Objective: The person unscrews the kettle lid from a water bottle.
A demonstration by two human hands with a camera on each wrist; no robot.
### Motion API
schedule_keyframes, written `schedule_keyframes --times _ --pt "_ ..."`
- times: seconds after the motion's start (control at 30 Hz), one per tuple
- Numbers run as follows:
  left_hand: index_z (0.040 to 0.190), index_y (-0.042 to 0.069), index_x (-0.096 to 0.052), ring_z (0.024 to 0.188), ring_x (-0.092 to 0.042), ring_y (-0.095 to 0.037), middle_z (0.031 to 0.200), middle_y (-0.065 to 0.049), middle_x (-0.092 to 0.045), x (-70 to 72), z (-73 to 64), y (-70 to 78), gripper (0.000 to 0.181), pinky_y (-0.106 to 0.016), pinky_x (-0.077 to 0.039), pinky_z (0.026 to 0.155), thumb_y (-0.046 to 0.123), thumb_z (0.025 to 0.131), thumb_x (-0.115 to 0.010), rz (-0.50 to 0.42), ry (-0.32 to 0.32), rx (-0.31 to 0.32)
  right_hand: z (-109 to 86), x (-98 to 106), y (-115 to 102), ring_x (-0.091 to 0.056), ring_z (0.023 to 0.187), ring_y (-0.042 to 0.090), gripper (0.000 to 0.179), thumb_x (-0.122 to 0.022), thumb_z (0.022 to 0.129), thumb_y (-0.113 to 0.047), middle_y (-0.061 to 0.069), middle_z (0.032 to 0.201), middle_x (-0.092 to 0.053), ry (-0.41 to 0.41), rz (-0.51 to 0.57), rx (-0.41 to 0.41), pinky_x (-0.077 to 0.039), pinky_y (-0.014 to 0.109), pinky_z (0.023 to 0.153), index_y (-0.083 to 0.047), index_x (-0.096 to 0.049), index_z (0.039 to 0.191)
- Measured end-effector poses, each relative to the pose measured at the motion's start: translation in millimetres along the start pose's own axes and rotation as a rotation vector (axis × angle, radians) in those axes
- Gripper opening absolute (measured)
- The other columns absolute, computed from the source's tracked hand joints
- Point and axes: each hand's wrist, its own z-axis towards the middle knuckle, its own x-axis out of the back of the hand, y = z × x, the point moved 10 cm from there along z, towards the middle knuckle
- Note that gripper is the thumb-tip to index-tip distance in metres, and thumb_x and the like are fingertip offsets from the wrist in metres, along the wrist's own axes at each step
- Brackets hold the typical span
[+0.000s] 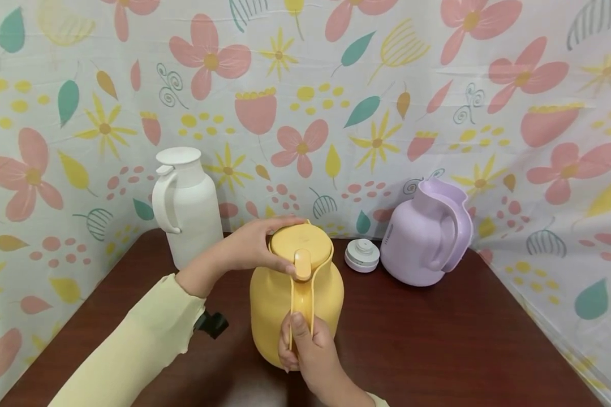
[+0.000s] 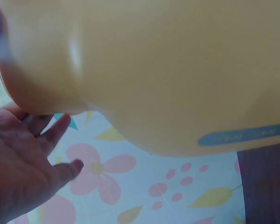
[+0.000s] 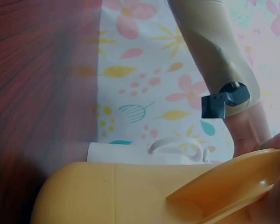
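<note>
A yellow thermos jug (image 1: 267, 319) stands upright on the dark table, its handle (image 1: 302, 299) towards me. My right hand (image 1: 313, 356) grips that handle low down, thumb along it. At the top, my left hand (image 1: 244, 249) holds the round yellow lid (image 1: 295, 242) from the left side, thumb beside the lever (image 1: 302, 265) and fingers reaching behind. The left wrist view shows the jug's body (image 2: 154, 70) close up, with fingers (image 2: 60, 133) bent near its neck. In the right wrist view the handle's hollow edge (image 3: 233, 179) shows, with part of the right hand.
A white thermos jug (image 1: 196, 215) stands at the back left. At the back right is a purple jug (image 1: 412, 243) with an open top, and a white stopper (image 1: 362, 255) lies next to it. Flowered cloth (image 1: 305, 85) hangs behind the table (image 1: 438, 350).
</note>
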Motion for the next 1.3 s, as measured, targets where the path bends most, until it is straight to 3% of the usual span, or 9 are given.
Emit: schedule_keyframes --times 0.1,0.37,0.5,0.63,0.87,1.07,1.3 --pt "0.151 0.016 -0.052 0.148 -0.045 -0.03 0.157 -0.01 -0.051 1.7 -4.1 3.1 0.098 -0.051 -0.04 0.119 0.047 0.068 -0.094 -0.002 0.031 0.002 -1.0 2 2 -0.027 0.037 0.018 0.057 -0.029 0.114 -0.031 0.025 0.049 -0.025 0.026 -0.005 -0.055 -0.038 0.026 0.038 0.011 -0.032 0.075" --pt "0.151 0.016 -0.052 0.141 -0.054 -0.028 0.155 -0.011 -0.054 0.0 -8.6 8.7 0.091 -0.048 -0.047 0.113 0.037 0.072 -0.092 0.001 0.065 0.045 -0.5 4 0 -0.026 0.037 0.017 0.062 -0.03 0.114 -0.033 0.028 0.048 -0.023 0.09 -0.018 -0.121 -0.036 0.024 0.037 0.012 -0.031 0.071" --pt "0.153 0.016 -0.05 0.138 -0.056 -0.027 0.154 -0.01 -0.054 -1.1 -11.0 11.0 0.091 -0.046 -0.049 0.11 0.036 0.074 -0.091 0.013 0.091 0.105 -0.1 5 2 -0.03 0.04 0.005 0.063 -0.03 0.114 -0.034 0.029 0.048 -0.023 0.119 -0.033 -0.147 -0.036 0.021 0.038 0.012 -0.032 0.071" --pt "0.155 0.016 -0.046 0.147 -0.047 -0.026 0.16 -0.007 -0.047 -5.0 -15.4 9.6 0.096 -0.047 -0.044 0.116 0.037 0.073 -0.091 -0.044 0.124 0.184 -0.3 6 4 -0.036 0.043 -0.002 0.062 -0.03 0.114 -0.033 0.03 0.049 -0.024 0.164 -0.083 -0.174 -0.039 0.02 0.04 0.013 -0.034 0.071" --pt "0.159 0.021 -0.04 0.151 -0.042 -0.024 0.164 -0.001 -0.042 -13.7 -26.9 7.9 0.1 -0.05 -0.039 0.12 0.042 0.074 -0.088 -0.11 0.237 0.293 2.9 0 5 -0.032 0.041 0.003 0.06 -0.028 0.114 -0.03 0.03 0.048 -0.026 0.168 -0.126 -0.151 -0.041 0.022 0.039 0.011 -0.036 0.071" --pt "0.161 0.018 -0.035 0.153 -0.037 -0.027 0.166 -0.004 -0.037 -19.3 -32.6 11.2 0.103 -0.052 -0.037 0.121 0.04 0.075 -0.088 -0.166 0.357 0.325 4.4 0 4 -0.033 0.041 0.001 0.06 -0.028 0.114 -0.03 0.029 0.048 -0.027 0.158 -0.119 -0.154 -0.039 0.022 0.039 0.012 -0.035 0.072" --pt "0.162 0.018 -0.03 0.149 -0.042 -0.029 0.166 -0.006 -0.035 -26.2 -33.2 11.5 0.099 -0.053 -0.038 0.119 0.036 0.082 -0.084 -0.211 0.38 0.299 1.5 3 5 -0.032 0.04 0.004 0.062 -0.029 0.114 -0.032 0.03 0.049 -0.026 0.142 -0.102 -0.189 -0.041 0.019 0.041 0.013 -0.035 0.073"
